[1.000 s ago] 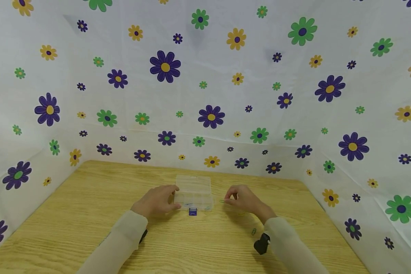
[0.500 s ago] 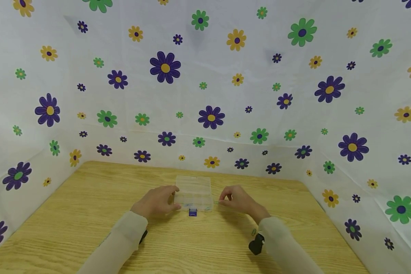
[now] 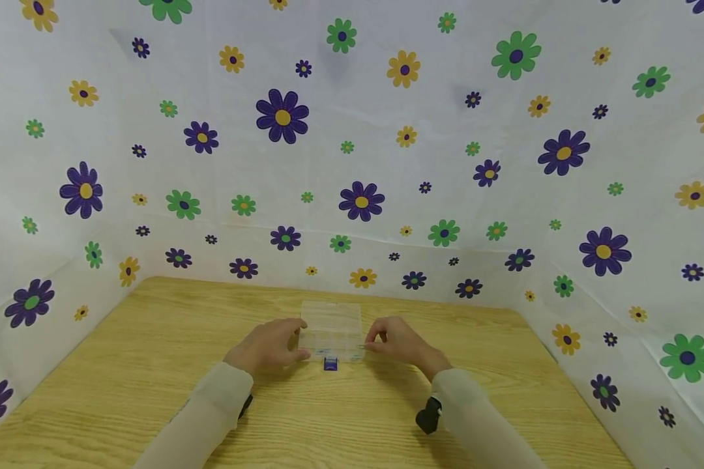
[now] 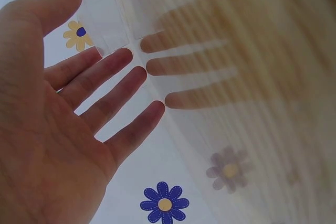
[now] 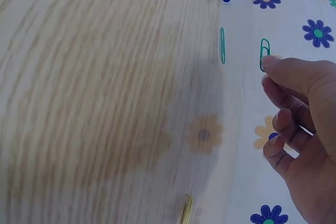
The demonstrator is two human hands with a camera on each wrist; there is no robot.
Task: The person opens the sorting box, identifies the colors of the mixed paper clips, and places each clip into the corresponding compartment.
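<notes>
A clear plastic divided box [image 3: 331, 319] lies on the table with its lid tipped back and a blue latch [image 3: 330, 364] at the front. Small blue clips [image 3: 322, 352] show in its front left compartment, green ones at its front right. My left hand [image 3: 270, 342] holds the box at its left end, thumb at the front corner and index finger at the back; the left wrist view shows the other fingertips on the tabletop. My right hand [image 3: 397, 340] pinches a green paper clip [image 5: 265, 51] between thumb and index finger, right at the box's right end.
The wood-grain table [image 3: 340, 417] is glossy and mirrors the hands. A thin yellow piece [image 5: 186, 211] lies on it near my right hand. White flowered cloth [image 3: 340, 169] walls in the back and both sides. A black wrist camera [image 3: 429, 415] hangs under my right wrist.
My right hand has moved left with the green paper clip, up to the box's right end. Another green clip on the table is now hidden behind my right wrist. The left hand stays put.
</notes>
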